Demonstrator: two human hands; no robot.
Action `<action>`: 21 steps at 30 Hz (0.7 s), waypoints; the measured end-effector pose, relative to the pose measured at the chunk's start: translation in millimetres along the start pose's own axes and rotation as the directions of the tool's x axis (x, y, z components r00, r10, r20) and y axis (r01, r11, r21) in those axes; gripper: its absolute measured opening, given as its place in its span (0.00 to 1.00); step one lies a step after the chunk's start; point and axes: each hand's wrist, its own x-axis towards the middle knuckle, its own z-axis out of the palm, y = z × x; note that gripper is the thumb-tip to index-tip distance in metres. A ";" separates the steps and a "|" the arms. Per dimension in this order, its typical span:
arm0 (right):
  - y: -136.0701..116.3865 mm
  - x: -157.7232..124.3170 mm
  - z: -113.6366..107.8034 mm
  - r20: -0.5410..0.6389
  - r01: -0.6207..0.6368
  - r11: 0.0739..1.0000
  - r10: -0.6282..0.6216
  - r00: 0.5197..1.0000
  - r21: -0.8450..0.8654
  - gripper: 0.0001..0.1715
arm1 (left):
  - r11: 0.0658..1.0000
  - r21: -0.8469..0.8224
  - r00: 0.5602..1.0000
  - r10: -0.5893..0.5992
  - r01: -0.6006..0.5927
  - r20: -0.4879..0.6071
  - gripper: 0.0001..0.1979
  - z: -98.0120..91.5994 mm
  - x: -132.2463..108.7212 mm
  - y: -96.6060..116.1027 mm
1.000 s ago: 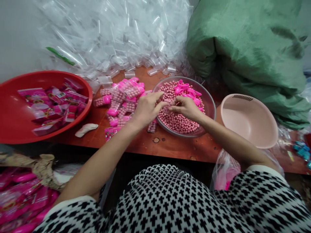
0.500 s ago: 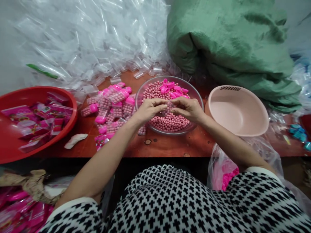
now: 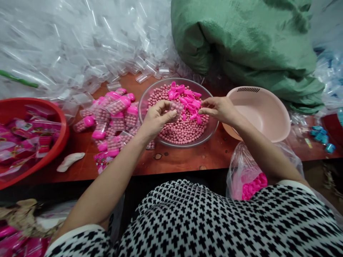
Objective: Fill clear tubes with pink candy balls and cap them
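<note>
- Left hand: fingers curl shut around a small clear tube of pink balls, just above the bowl.
- Right hand: fingers pinch together beside the pink caps; whether they hold one, I cannot tell.
- The tube looks light, slick and thin-walled; it is probably best gripped mid-body, open end up.

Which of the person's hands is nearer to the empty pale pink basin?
The right hand. It is over the right edge of the bowl of pink balls, just beside the basin. The left hand holds a clear tube over the bowl's left side, farther away.
</note>
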 end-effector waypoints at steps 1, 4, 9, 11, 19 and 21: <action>0.3 0.4 -0.3 0.050 -0.003 0.991 0.010 0.999 -0.134 0.14 | 1.000 -0.012 1.000 0.005 -0.005 -0.003 0.22 -0.4 0.1 -0.6; -6.1 0.7 5.9 0.179 0.002 0.918 0.075 0.981 -0.396 0.11 | 1.000 -0.030 1.000 0.003 -0.003 0.004 0.21 -1.0 0.0 -1.5; -15.4 5.2 15.7 0.285 0.139 0.768 0.059 0.957 -0.625 0.16 | 1.000 -0.017 1.000 0.006 -0.006 0.007 0.20 -0.7 -2.1 -0.5; -12.2 8.8 17.0 0.360 0.213 0.757 0.031 0.932 -0.618 0.16 | 1.000 -0.007 1.000 0.006 -0.006 0.008 0.19 -0.5 -3.3 0.0; 1.5 16.7 21.8 0.228 0.029 0.879 0.092 0.969 -0.477 0.19 | 0.998 0.062 0.993 -0.006 -0.001 0.114 0.17 0.3 -5.5 1.6; -3.9 16.6 24.5 0.136 0.024 0.955 0.017 0.991 -0.295 0.15 | 0.997 0.074 0.988 -0.004 -0.008 0.153 0.17 0.8 -5.2 1.8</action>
